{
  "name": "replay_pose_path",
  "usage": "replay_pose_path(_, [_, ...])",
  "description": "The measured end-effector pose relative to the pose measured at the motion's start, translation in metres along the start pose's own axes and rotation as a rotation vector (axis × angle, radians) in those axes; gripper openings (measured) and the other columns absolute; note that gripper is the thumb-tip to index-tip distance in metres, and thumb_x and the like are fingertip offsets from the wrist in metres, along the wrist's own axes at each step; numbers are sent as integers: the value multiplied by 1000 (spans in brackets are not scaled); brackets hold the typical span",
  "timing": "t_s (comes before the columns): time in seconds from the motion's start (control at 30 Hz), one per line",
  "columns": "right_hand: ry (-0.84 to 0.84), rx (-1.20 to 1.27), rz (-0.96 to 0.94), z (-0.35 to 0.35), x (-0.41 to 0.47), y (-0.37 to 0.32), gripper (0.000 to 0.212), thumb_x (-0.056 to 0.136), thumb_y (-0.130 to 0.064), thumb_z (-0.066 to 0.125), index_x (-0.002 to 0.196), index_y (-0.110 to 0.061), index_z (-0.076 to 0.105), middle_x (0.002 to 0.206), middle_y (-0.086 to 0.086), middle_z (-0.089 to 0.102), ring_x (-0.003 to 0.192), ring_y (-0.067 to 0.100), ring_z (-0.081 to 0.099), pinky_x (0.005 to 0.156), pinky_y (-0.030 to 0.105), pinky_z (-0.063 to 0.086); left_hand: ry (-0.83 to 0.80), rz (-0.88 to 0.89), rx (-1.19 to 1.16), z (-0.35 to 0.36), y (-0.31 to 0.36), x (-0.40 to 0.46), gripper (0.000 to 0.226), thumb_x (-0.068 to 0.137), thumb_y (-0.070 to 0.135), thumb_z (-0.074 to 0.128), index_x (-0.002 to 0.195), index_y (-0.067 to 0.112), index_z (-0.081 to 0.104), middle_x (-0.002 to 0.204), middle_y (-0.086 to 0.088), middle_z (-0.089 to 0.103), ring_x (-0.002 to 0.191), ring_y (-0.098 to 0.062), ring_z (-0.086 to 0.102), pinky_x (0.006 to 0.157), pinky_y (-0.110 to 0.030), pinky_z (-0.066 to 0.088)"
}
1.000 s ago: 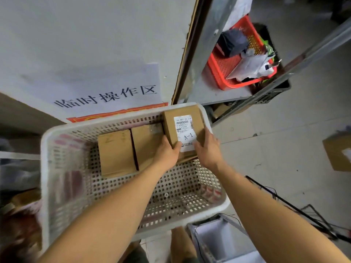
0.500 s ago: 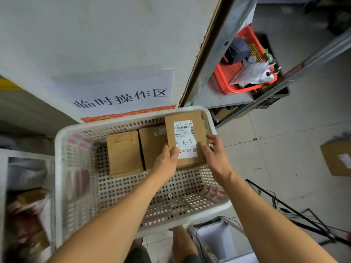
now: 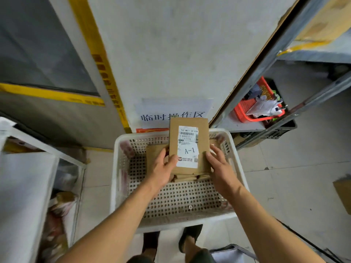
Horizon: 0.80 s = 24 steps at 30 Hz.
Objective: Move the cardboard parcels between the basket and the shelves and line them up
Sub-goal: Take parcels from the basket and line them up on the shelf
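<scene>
A brown cardboard parcel with a white label marked A-1 is lifted above the white perforated basket. My left hand grips its lower left edge, thumb on the front. My right hand holds its lower right edge. Behind and below the lifted parcel, other cardboard parcels lie at the far end of the basket, mostly hidden by my hands. The basket stands on the floor in front of my feet.
A grey metal shelf rack rises at the right, with a red basket of loose items on its low shelf. A paper sign hangs on the wall ahead. A white rack stands left. A cardboard box lies on the floor, right.
Both hands have lifted the A-1 parcel out of the far right corner of the basket, up above its rim. The camera has tilted up and back.
</scene>
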State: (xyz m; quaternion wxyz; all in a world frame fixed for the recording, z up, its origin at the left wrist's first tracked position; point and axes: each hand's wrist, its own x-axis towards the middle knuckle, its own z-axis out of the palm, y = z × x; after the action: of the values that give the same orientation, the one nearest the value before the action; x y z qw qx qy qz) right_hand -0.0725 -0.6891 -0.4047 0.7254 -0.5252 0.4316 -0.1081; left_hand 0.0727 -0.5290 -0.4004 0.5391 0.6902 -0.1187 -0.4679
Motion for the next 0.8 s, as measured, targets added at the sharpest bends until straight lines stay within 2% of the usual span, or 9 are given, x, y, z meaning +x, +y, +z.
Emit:
replay_pose_path(0.07, [-81, -2, -17, 22, -9, -13, 41, 107, -31, 57, 147, -31, 56, 141, -6, 68, 133, 17, 62, 111, 46, 47, 11, 17, 8, -22, 7, -18, 33, 106, 37, 59, 118, 67, 52, 136, 22, 62, 117, -1, 60, 113, -42, 47])
replay_pose_path(0.13, [-147, -44, -39, 43, -18, -26, 39, 108, -30, 55, 147, -32, 58, 143, -7, 67, 135, 16, 61, 110, 43, 47, 54, 49, 0, -45, 11, -34, 34, 103, 44, 62, 110, 76, 56, 130, 31, 65, 128, -9, 60, 113, -53, 47])
replay_pose_path(0.2, [-212, -104, -87, 61, -26, -38, 40, 107, -33, 57, 147, -35, 57, 145, -8, 65, 138, 16, 58, 112, 48, 46, 119, 114, -15, -62, 18, -52, 30, 100, 48, 64, 116, 73, 58, 127, 41, 63, 132, -9, 59, 114, -53, 46])
replay_pose_path(0.3, [-292, -121, -123, 85, -37, -55, 41, 107, -29, 58, 147, -36, 57, 144, -9, 65, 138, 16, 57, 110, 54, 50, 203, 185, -39, -82, 30, -78, 35, 103, 37, 63, 119, 68, 58, 132, 26, 68, 127, -5, 62, 112, -46, 49])
replay_pose_path(0.4, [-416, -151, -158, 106, -49, -70, 40, 107, -32, 59, 146, -40, 57, 146, -9, 64, 137, 16, 58, 109, 59, 50, 302, 220, -14, -98, 36, -105, 35, 107, 23, 60, 124, 53, 58, 123, 31, 70, 120, 6, 63, 108, -30, 50])
replay_pose_path(0.5, [-529, -183, -200, 126, -62, -80, 42, 106, -32, 60, 146, -41, 56, 145, -8, 64, 134, 19, 61, 109, 60, 51, 416, 236, 72, -111, 41, -136, 35, 107, 22, 58, 129, 48, 52, 113, 41, 68, 112, 15, 62, 100, -16, 51])
replay_pose_path(0.57, [-590, -172, -218, 142, -73, -85, 43, 106, -28, 61, 147, -38, 56, 144, -7, 65, 131, 18, 63, 108, 58, 52, 488, 233, 136, -120, 43, -157, 36, 106, 33, 59, 138, 48, 50, 120, 37, 66, 120, 5, 62, 102, -22, 50])
replay_pose_path(0.67, [-669, -152, -236, 169, -85, -89, 47, 104, -26, 63, 149, -35, 54, 144, -7, 65, 129, 19, 65, 109, 58, 52, 581, 228, 184, -135, 45, -190, 49, 95, 61, 56, 141, 62, 39, 140, 25, 61, 132, -9, 57, 115, -45, 45])
replay_pose_path(0.8, [-763, -130, -277, 211, -110, -95, 52, 103, -23, 65, 152, -33, 51, 145, -5, 65, 128, 21, 66, 105, 51, 56, 690, 310, 160, -159, 52, -238, 59, 103, 44, 60, 149, 65, 31, 144, 32, 56, 134, 0, 54, 118, -44, 44])
